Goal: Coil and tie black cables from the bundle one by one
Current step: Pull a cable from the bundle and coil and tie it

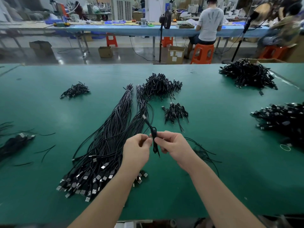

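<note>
Both hands pinched a folded black cable (154, 142) above the green table (230, 162): left hand (136, 149) at nine o'clock, right hand (174, 146) at three. The bundle (105, 145) lay at eight o'clock.

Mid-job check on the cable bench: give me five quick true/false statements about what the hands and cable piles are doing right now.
1. Both hands pinch one coiled cable above the green table. True; the left hand and right hand meet on it.
2. The long cable bundle lies right of the hands. False; it lies to their left.
3. The bundle's USB plugs point toward the person. True.
4. The table holds only the one bundle. False; several piles of coiled cables lie beyond and at the right.
5. The right hand lies flat on the table. False; it is raised, holding the cable.
</note>
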The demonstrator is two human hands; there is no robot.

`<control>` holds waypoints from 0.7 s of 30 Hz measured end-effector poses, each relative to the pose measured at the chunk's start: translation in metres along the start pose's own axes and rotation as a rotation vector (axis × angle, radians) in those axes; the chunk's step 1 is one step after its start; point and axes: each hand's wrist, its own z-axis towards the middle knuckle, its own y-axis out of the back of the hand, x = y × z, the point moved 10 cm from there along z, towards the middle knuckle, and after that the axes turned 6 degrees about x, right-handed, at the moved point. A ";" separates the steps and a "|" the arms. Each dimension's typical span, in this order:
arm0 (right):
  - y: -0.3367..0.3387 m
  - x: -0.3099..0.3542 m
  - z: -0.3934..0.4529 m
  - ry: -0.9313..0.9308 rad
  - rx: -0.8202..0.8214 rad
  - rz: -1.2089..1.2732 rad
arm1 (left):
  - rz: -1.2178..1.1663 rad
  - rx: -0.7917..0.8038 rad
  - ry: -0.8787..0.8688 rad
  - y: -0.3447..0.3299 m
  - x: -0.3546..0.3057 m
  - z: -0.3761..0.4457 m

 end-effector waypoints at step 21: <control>-0.015 -0.028 -0.010 -0.420 0.144 0.374 | 0.538 -0.084 -0.717 0.001 -0.072 -0.032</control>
